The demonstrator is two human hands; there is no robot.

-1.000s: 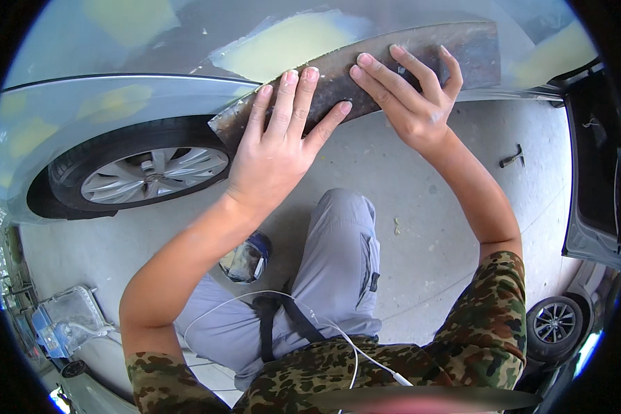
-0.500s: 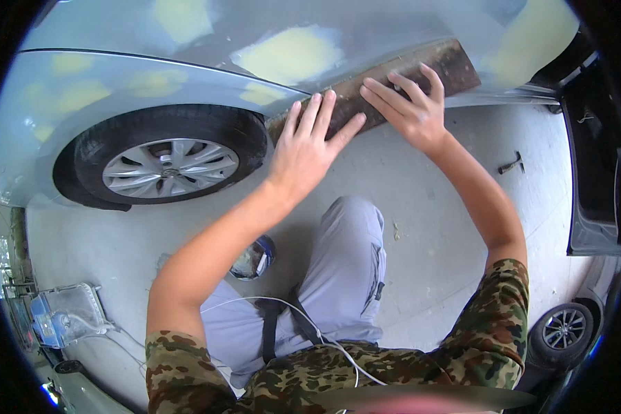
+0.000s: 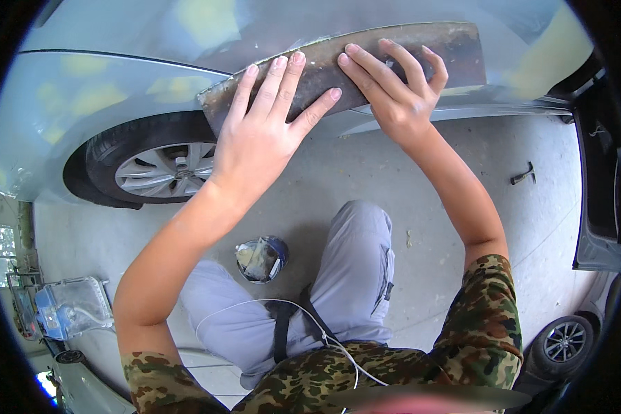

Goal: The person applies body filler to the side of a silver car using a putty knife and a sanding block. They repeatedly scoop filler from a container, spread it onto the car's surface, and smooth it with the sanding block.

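Note:
Both my hands press on a long, dark, rusty-looking board (image 3: 455,62) lying against the grey-blue car panel (image 3: 110,27) with pale yellow patches. My left hand (image 3: 262,124) is open on the board's left part, fingers spread and thumb visible. My right hand (image 3: 400,93) is also open, its fingers apart and slightly bent on the right part; its thumb is hidden. The board crosses the panel just above and right of a wheel (image 3: 159,172), overlapping the top of the tyre.
A small dark-blue tub (image 3: 277,252) holding pale material sits by my knees. A T-shaped tool (image 3: 524,176) lies on the concrete floor (image 3: 462,207). An open dark panel (image 3: 597,200) stands right, another car's wheel (image 3: 562,341) lower right, and blue equipment (image 3: 69,310) lower left.
The board and both hands shifted right and down along the panel, then back left and up. The board now covers most of the central yellow patch that showed earlier. My view has shifted slightly.

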